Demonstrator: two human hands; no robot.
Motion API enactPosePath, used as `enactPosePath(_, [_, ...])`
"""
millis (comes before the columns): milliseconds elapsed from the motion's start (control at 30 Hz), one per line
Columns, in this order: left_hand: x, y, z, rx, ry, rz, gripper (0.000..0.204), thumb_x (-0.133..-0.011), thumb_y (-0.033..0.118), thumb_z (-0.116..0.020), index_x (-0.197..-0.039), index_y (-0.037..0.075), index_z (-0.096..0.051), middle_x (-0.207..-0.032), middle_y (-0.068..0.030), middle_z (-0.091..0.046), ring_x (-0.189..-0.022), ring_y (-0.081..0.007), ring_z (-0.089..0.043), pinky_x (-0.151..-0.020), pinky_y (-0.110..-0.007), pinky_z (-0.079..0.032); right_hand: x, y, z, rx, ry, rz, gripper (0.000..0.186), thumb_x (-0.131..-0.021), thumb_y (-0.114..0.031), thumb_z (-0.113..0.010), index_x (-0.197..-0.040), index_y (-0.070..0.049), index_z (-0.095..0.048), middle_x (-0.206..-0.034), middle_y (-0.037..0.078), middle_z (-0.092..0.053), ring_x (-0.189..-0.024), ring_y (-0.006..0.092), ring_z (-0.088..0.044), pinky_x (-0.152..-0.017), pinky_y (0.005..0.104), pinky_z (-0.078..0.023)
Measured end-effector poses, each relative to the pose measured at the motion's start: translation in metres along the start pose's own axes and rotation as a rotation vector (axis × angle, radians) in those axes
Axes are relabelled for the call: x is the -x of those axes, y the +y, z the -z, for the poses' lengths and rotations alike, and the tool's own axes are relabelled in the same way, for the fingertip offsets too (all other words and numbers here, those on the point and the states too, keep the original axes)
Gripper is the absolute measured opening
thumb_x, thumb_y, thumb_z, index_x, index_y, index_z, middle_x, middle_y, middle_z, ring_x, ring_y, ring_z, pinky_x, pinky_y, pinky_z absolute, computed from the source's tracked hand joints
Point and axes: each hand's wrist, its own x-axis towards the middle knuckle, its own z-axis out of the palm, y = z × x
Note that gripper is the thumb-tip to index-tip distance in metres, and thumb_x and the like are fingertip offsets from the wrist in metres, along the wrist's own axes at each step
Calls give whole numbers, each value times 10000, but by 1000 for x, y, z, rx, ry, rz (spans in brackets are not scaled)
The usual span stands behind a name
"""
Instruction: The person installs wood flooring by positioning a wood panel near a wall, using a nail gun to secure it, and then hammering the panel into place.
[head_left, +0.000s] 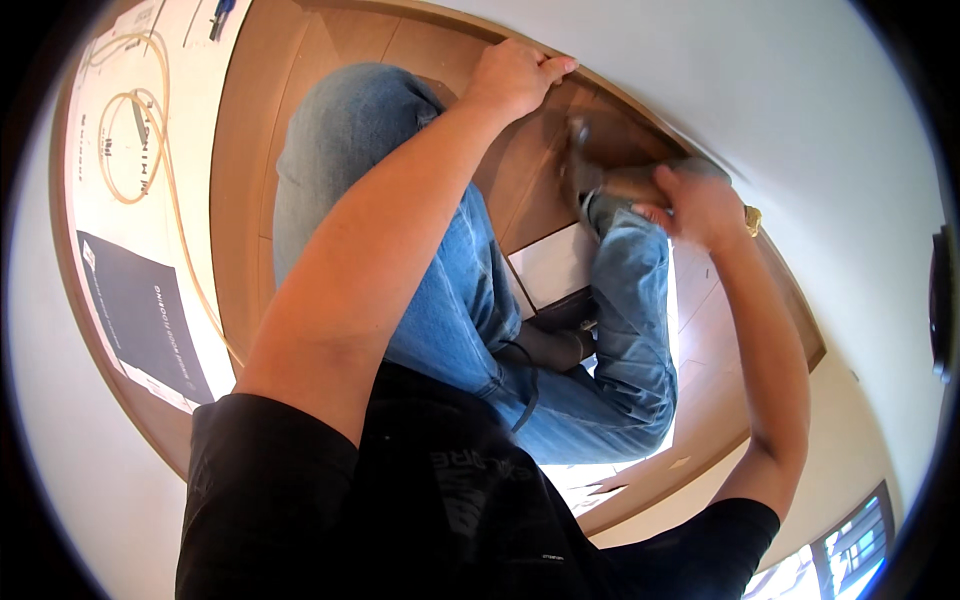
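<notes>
My left hand (513, 82) is at the wooden baseboard (625, 92) along the wall, its thumb and fingers pressed together against the strip. Whatever sits between those fingertips is too small to make out. In my right hand (698, 207), the fingers wrap round a hammer (578, 165), smeared by motion. Its metal head points left, over the floor near the baseboard and below my left hand. Close beside the hammer is my foot, partly hidden by the right hand. A small gold-coloured piece (752, 220) shows by my right wrist.
My jeans-clad legs (630, 300) fold across the wood-plank floor (270, 120). Between them lies a white box-like object (553, 268). At left, a coiled beige hose or cord (165, 150) rests on white printed sheeting (190, 80), with a dark blue tool (221, 18) at the top.
</notes>
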Motion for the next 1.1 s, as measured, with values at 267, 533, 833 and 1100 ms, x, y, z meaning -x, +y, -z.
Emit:
enactPosePath(267, [3, 6, 3, 35, -27, 58, 549, -975, 625, -648, -911, 118, -850, -832, -138, -770, -823, -300, -730, -804, -418, -569, 0, 4, -1, -40, 32, 8, 537, -980, -616, -601, -1163, -112, -602, -935, 131, -720, -907, 388, -716, -737, 522, -573])
enactPosePath(533, [1, 5, -1, -61, -16, 40, 574, -989, 639, -608, -915, 124, -851, -830, -143, -767, -851, -327, -735, -823, -439, -571, 1, 0, -7, -58, 71, 102, 500, -963, -593, -643, -1112, -117, -615, -939, 103, -726, -858, 394, -714, -700, 511, -573])
enactPosePath(833, [-1, 3, -2, -21, -25, 71, 568, -978, 636, -631, -887, 119, -847, -792, -151, -756, -822, -320, -734, -804, -440, -573, 6, -1, -10, -17, 89, 44, 522, -946, -617, -647, -1132, -129, -620, -918, 99, -720, -808, 397, -708, -685, 505, -574])
enactPosePath(1100, [1, 9, 7, -51, -50, 110, 532, -981, 602, -642, -899, 112, -834, -875, -133, -781, -920, -323, -741, -850, -446, -573, -2, -11, -6, -70, 71, -89, 519, -978, -623, -595, -1132, -127, -598, -991, 108, -725, -873, 390, -721, -721, 516, -576])
